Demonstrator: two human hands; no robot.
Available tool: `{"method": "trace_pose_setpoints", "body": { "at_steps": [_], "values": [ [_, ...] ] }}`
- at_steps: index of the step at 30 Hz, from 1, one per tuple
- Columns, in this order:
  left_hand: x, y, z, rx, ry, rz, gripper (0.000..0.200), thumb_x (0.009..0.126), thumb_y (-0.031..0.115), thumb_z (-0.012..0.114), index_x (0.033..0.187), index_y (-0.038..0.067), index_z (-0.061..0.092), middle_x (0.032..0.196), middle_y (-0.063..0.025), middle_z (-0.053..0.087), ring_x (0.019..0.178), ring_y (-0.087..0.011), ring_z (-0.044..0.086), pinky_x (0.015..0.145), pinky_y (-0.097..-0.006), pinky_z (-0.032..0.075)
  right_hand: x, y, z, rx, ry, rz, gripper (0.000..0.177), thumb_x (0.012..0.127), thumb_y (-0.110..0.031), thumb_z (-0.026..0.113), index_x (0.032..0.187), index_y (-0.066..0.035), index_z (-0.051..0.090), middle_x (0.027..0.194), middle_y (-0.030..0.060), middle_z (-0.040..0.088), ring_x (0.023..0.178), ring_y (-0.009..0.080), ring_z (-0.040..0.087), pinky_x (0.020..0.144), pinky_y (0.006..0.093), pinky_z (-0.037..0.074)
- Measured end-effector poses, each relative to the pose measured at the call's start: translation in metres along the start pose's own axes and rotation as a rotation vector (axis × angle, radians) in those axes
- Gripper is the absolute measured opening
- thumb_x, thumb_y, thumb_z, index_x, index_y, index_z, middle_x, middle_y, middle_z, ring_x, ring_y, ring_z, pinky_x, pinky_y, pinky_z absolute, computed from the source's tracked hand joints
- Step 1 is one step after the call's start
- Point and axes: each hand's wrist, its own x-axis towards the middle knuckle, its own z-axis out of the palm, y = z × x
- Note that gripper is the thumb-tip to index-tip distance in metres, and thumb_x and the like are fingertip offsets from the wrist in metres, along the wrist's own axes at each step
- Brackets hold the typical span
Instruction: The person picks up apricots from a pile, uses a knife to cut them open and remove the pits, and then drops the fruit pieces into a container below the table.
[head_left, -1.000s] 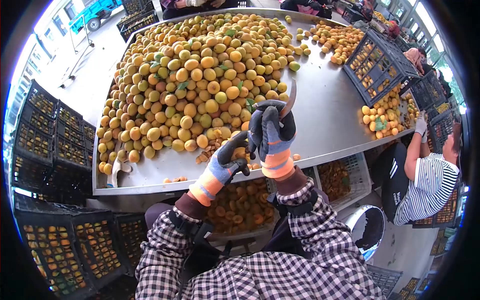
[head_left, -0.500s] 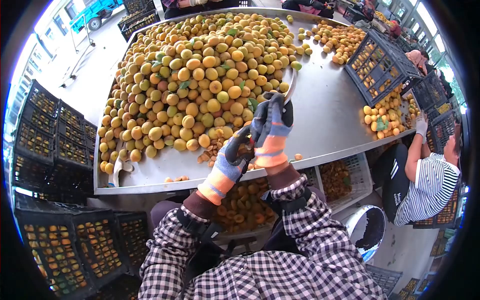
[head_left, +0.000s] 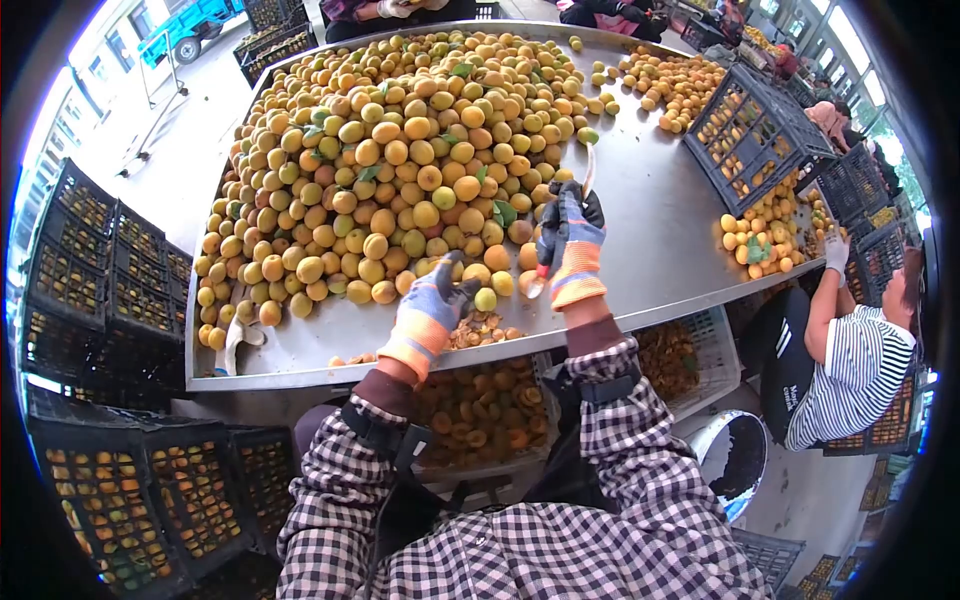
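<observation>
Steel table (head_left: 650,230) carries heaped apricots (head_left: 400,150), black crates (head_left: 90,270) around; my right hand (head_left: 572,240) grips a knife (head_left: 588,165), left hand (head_left: 432,308) spread open.

You have a single view, from the camera on your head. It faces forward and down across the table (head_left: 650,225), close above its near edge, which runs through mid-frame. The wide lens curves everything, yet reaches the far edge and the crates (head_left: 90,260) beyond the left edge.
</observation>
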Motion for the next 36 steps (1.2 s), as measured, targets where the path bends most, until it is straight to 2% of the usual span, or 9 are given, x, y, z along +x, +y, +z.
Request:
{"method": "trace_pose_setpoints", "body": {
  "at_steps": [2,5,7,8,12,18,23,29,36],
  "values": [
    [0.005,-0.017,0.0,-0.25,0.019,-0.058,0.043,0.087,0.009,0.071,0.127,-0.002,0.057,0.11,-0.013,0.07,0.098,-0.0167,0.065,0.086,-0.0294,0.051,0.003,-0.008,-0.01,-0.125,-0.037,0.027,0.017,0.094,-0.028,0.063,0.091,-0.011,0.063,0.06,-0.0008,0.055,0.043,0.012,0.045,0.041,0.0254,0.038],
    [0.004,-0.02,-0.012,-0.289,0.057,0.056,0.04,0.09,0.011,0.067,0.127,-0.001,0.057,0.102,-0.0111,0.07,0.092,-0.015,0.064,0.082,-0.0276,0.051,0.0,-0.008,-0.032,-1.183,-0.273,-0.084,0.036,0.084,-0.033,0.073,0.106,-0.006,0.064,0.093,0.0102,0.069,0.085,0.0242,0.065,0.078,0.0332,0.051],
    [-0.011,0.014,-0.042,-0.587,-0.324,-0.265,0.038,0.093,0.011,0.062,0.13,0.0,0.056,0.096,-0.009,0.069,0.087,-0.0124,0.063,0.079,-0.025,0.05,-0.006,-0.001,-0.04,-1.417,-0.333,-0.092,0.042,0.082,-0.034,0.074,0.112,-0.008,0.061,0.101,0.0132,0.068,0.094,0.0278,0.065,0.083,0.0361,0.051],
    [-0.013,0.001,-0.034,-0.671,-0.393,-0.074,0.04,0.095,0.012,0.058,0.133,0.001,0.054,0.093,-0.0084,0.068,0.085,-0.0121,0.062,0.08,-0.0244,0.049,-0.013,-0.002,-0.041,-1.65,-0.394,-0.093,0.049,0.079,-0.035,0.075,0.118,-0.009,0.059,0.109,0.0163,0.067,0.102,0.0315,0.064,0.087,0.039,0.051],
    [-0.034,0.025,-0.036,-0.747,-0.686,-0.004,0.04,0.092,0.009,0.064,0.13,0.0,0.056,0.107,-0.0065,0.069,0.095,-0.0111,0.062,0.085,-0.0267,0.05,-0.023,0.004,-0.044,-1.81,-0.473,-0.026,0.056,0.078,-0.037,0.074,0.126,-0.014,0.055,0.114,0.0156,0.067,0.108,0.0341,0.062,0.092,0.0418,0.049],
    [-0.023,0.015,-0.034,-0.758,-0.353,-0.17,0.039,0.093,0.017,0.066,0.127,0.0,0.059,0.105,-0.0047,0.068,0.092,-0.0103,0.063,0.079,-0.0239,0.051,-0.02,0.002,-0.041,-1.664,-0.496,-0.121,0.051,0.078,-0.039,0.071,0.12,-0.012,0.059,0.109,0.0152,0.068,0.105,0.0346,0.063,0.09,0.0414,0.05],
    [-0.012,-0.013,-0.001,-0.555,-0.101,0.099,0.054,0.081,0.001,0.075,0.131,0.001,0.055,0.115,-0.0054,0.064,0.096,-0.0108,0.063,0.083,-0.0262,0.053,-0.033,0.012,-0.029,-1.473,-0.526,-0.295,0.047,0.074,-0.037,0.076,0.107,-0.009,0.059,0.107,0.0136,0.066,0.099,0.0343,0.063,0.084,0.0418,0.05],
    [-0.006,-0.021,0.004,-0.536,-0.134,0.087,0.064,0.075,0.002,0.079,0.133,0.0,0.052,0.12,-0.0081,0.062,0.1,-0.0119,0.062,0.086,-0.028,0.052,-0.062,0.007,-0.004,-1.187,-0.648,-0.596,0.042,0.074,-0.023,0.08,0.108,-0.007,0.06,0.098,0.0118,0.066,0.093,0.0305,0.065,0.078,0.0361,0.052],
    [-0.006,-0.012,-0.032,-0.921,-0.114,-0.075,0.052,0.069,0.0,0.083,0.117,0.001,0.063,0.109,-0.0038,0.066,0.098,-0.0114,0.061,0.085,-0.0269,0.053,-0.077,-0.01,-0.003,-0.707,-0.691,-0.301,0.031,0.086,-0.012,0.073,0.112,-0.002,0.06,0.099,0.0085,0.069,0.091,0.0138,0.066,0.077,0.0278,0.052]
  ]
}}
